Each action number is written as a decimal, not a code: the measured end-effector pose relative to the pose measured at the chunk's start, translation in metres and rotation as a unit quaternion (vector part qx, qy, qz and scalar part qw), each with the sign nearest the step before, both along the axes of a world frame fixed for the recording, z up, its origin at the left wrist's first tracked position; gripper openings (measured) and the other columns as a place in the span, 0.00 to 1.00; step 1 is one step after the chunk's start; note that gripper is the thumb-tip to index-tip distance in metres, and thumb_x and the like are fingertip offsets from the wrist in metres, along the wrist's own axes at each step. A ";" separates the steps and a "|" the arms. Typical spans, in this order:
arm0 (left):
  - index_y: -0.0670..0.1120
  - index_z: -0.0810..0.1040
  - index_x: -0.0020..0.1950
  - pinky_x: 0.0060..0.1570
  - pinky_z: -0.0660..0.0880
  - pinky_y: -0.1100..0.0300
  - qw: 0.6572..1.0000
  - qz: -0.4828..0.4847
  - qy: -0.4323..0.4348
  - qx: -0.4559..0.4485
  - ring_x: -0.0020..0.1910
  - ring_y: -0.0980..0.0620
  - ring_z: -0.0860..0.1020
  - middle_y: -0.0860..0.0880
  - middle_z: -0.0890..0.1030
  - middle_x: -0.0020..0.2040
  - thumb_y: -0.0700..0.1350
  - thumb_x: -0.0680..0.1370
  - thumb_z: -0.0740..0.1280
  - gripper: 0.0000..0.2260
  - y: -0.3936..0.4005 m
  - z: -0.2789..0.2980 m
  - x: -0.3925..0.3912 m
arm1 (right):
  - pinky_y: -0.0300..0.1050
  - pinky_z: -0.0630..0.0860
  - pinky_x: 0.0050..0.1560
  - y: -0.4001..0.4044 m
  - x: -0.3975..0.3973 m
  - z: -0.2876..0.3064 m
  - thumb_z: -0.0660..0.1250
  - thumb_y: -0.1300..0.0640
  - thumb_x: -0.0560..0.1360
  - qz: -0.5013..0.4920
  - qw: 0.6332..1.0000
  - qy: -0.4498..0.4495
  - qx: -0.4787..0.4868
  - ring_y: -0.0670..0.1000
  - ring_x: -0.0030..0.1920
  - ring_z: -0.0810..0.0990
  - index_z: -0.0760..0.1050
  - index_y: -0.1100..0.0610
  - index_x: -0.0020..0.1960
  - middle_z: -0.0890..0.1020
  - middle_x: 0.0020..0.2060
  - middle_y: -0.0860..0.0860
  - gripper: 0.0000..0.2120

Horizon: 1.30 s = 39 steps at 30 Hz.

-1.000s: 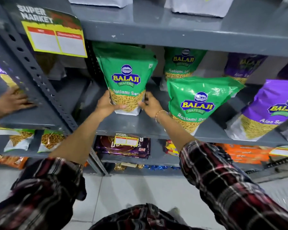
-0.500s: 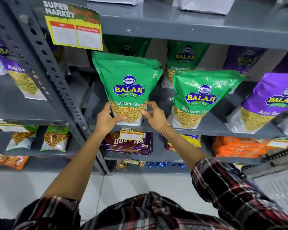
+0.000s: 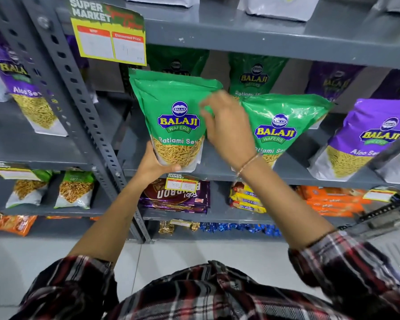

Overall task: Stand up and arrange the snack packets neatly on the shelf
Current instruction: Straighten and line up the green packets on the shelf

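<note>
A green Balaji Ratlami Sev packet [image 3: 171,105] stands upright at the front of the grey shelf [image 3: 217,174]. My left hand [image 3: 154,162] grips its bottom left corner. My right hand [image 3: 226,125] is blurred beside the packet's right edge at mid height, fingers curled toward it; whether it grips I cannot tell. A second green packet [image 3: 284,121] leans just right of that hand. Two more green packets [image 3: 255,75] stand behind in shadow. A purple Aloo Sev packet [image 3: 365,139] leans at the right.
A slotted grey upright post [image 3: 83,116] divides the bays at left, with a purple packet [image 3: 26,93] beyond it. A yellow supermarket price tag [image 3: 109,40] hangs from the upper shelf. Biscuit packs [image 3: 178,197] and orange packets [image 3: 330,202] fill lower shelves.
My right hand left the packet's bottom and rose to its right edge at mid height. My left hand stays at the bottom left corner. The camera moved closer.
</note>
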<state>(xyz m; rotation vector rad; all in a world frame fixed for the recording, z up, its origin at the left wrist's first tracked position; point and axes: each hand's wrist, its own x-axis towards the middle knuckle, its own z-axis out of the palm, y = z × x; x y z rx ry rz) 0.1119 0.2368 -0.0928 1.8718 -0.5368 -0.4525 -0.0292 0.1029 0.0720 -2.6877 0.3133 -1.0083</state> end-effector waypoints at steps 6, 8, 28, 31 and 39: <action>0.47 0.62 0.70 0.61 0.71 0.51 0.996 0.028 -0.070 0.051 0.65 0.46 0.73 0.46 0.75 0.67 0.51 0.62 0.81 0.43 -0.005 -0.005 -0.003 | 0.56 0.74 0.54 -0.030 0.036 0.034 0.65 0.66 0.72 -0.054 0.981 0.145 -0.118 0.64 0.56 0.76 0.69 0.62 0.62 0.76 0.57 0.61 0.18; 0.46 0.63 0.69 0.62 0.72 0.50 0.995 0.024 -0.078 0.060 0.65 0.44 0.74 0.45 0.76 0.66 0.51 0.61 0.81 0.43 -0.004 -0.004 0.000 | 0.55 0.75 0.53 -0.037 0.042 0.041 0.64 0.66 0.73 -0.067 0.979 0.165 -0.100 0.64 0.55 0.77 0.74 0.62 0.58 0.79 0.55 0.62 0.13; 0.44 0.61 0.70 0.60 0.70 0.55 0.988 0.146 -0.045 -0.037 0.60 0.51 0.72 0.47 0.71 0.64 0.46 0.66 0.79 0.39 0.009 -0.022 -0.017 | 0.49 0.71 0.59 -0.068 0.019 0.054 0.66 0.44 0.72 -0.021 0.994 0.105 -0.002 0.60 0.57 0.77 0.74 0.58 0.60 0.80 0.56 0.60 0.23; 0.45 0.74 0.53 0.49 0.75 0.46 0.971 0.188 -0.136 -0.055 0.44 0.51 0.74 0.48 0.76 0.47 0.45 0.75 0.69 0.09 -0.005 -0.028 -0.064 | 0.49 0.72 0.57 -0.095 -0.013 0.054 0.64 0.45 0.73 -0.054 0.995 0.083 0.001 0.58 0.55 0.78 0.76 0.55 0.57 0.82 0.53 0.57 0.18; 0.44 0.54 0.75 0.69 0.64 0.57 0.981 -0.184 -0.066 -0.012 0.70 0.52 0.64 0.45 0.62 0.74 0.53 0.70 0.74 0.41 -0.124 -0.017 -0.107 | 0.58 0.74 0.61 -0.137 -0.051 0.055 0.66 0.41 0.71 -0.094 0.967 0.236 -0.014 0.60 0.61 0.75 0.74 0.52 0.60 0.79 0.61 0.55 0.23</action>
